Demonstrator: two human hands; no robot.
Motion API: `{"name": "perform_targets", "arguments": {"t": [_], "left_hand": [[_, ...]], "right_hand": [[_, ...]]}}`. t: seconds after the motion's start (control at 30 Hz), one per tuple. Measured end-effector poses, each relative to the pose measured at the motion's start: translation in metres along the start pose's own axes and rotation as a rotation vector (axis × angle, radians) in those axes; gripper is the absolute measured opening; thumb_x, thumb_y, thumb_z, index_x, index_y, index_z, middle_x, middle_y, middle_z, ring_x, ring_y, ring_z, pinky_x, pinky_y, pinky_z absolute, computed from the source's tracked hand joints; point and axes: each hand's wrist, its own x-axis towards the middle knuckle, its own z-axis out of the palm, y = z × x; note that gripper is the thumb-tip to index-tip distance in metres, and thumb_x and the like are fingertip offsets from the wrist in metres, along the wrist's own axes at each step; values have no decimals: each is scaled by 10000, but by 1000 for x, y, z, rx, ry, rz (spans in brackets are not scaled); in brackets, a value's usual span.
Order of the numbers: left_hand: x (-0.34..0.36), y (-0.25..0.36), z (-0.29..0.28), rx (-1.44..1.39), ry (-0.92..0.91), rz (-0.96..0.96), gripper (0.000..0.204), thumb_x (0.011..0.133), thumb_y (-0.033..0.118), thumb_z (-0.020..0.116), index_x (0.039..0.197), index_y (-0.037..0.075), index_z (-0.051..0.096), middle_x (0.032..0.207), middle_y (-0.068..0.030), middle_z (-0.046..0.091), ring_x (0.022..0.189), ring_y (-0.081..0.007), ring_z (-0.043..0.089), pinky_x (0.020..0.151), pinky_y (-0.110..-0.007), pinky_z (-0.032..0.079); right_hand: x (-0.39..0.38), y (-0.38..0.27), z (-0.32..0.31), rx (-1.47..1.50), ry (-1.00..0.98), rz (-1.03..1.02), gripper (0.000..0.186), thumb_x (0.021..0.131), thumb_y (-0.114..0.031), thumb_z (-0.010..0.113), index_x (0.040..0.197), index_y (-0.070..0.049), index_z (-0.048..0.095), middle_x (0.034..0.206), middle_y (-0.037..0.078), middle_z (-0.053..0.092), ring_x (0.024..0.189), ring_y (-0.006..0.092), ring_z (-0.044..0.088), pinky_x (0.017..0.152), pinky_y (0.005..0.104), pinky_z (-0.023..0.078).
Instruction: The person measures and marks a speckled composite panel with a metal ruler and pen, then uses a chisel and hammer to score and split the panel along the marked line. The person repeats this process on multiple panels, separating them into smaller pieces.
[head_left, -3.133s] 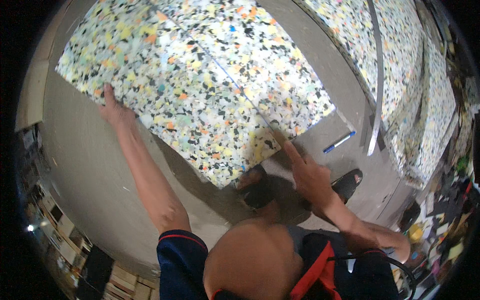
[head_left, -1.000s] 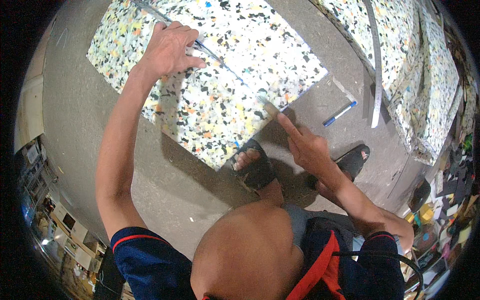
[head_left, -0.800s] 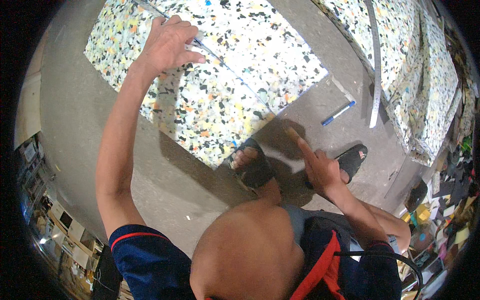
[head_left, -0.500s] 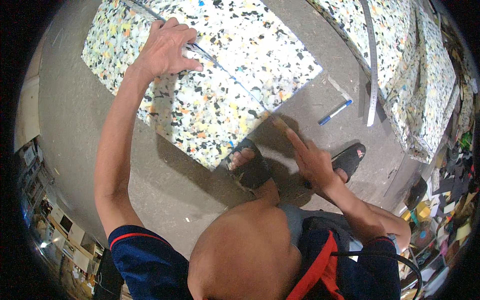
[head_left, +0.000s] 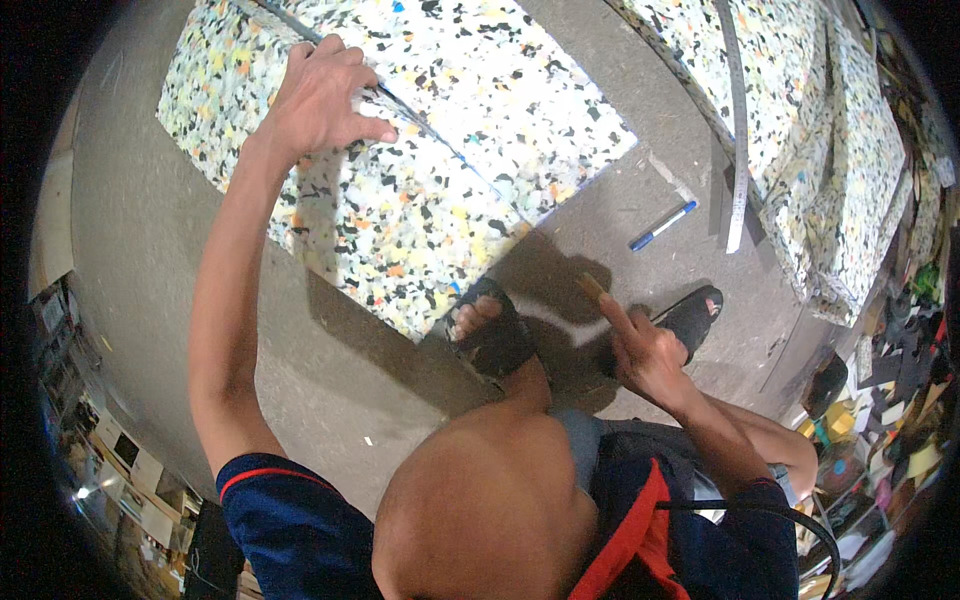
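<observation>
A thick foam sheet (head_left: 480, 70) with coloured flecks lies on the floor before me. A dark slit crosses it slantwise, with blue marking along the lower right stretch. My left hand (head_left: 325, 95) rests on the sheet at this slit, fingers bent at the line and thumb spread out. Off the sheet's near corner, above the floor, my right hand (head_left: 645, 350) is closed around a slim brownish tool (head_left: 591, 287). Its index finger lies along the tool. The tool looks knife-like, but blur and the hand hide its exact kind.
A blue-and-white pen (head_left: 663, 226) lies on the floor right of the sheet. Beyond it, a long metal ruler (head_left: 740, 150) leans across more flecked foam (head_left: 780, 80). My sandalled feet (head_left: 495, 335) are close to the near corner. Mixed scraps (head_left: 850, 420) pile up at the right.
My right hand has drawn the tool back from the sheet's near corner, toward me and to the right. My left hand stays on the slit.
</observation>
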Motion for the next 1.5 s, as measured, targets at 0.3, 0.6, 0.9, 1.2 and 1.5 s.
{"name": "perform_targets", "arguments": {"t": [0.3,0.6,0.9,1.2,1.5], "left_hand": [[7,2,-8,-42,-70,-38,586,571,574,877,843,71,750,900,-46,676,1023,-255,548,969,-460,362],[3,5,-15,-2,-77,-24,609,549,590,877,842,77,729,902,-43,655,1016,-258,552,951,-473,356],[2,-2,-11,-57,4,10,565,567,558,882,807,87,683,883,-47,616,1029,-277,561,945,-470,356],[-3,-1,-13,-56,4,29,603,582,587,864,806,81,624,926,-86,595,1051,-317,555,970,-494,361],[-19,-15,-8,-76,57,34,639,602,621,852,848,75,628,980,-68,604,1102,-322,552,1038,-508,347]], "right_hand": [[38,9,41,-127,84,-42,765,891,-118,634,1596,-272,378,822,122,588,559,305,639,469,440,535],[-3,4,-6,-27,-183,142,693,914,-136,627,1568,-249,425,922,139,633,687,347,673,553,457,552],[36,25,56,-160,-68,18,853,849,-88,693,1612,-222,337,987,179,620,756,328,680,569,436,553],[1,22,20,-43,-258,137,775,888,-72,596,1601,-204,322,937,201,613,814,431,683,742,533,579],[8,17,-2,10,-280,142,772,836,-37,589,1571,-143,380,1015,228,652,858,449,648,850,541,560]]}}
